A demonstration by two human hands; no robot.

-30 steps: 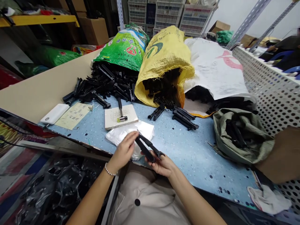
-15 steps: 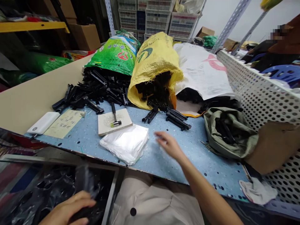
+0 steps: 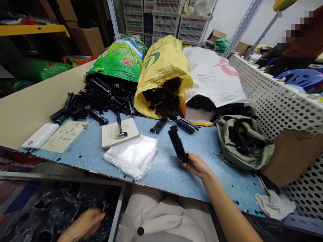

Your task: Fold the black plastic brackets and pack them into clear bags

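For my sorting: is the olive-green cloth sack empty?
Not empty: black plastic parts lie inside the olive-green cloth sack, seen through its open mouth.

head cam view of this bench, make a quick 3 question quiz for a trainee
1. True or false: the right hand holds a black plastic part.
2. Multiple choice: the small hammer lies on a) a pale board, b) a folded cloth, c) a cardboard box.
3. Short answer: which sack lies between the green sack and the white sack?

Key: 1 true; 2 a; 3 the yellow sack
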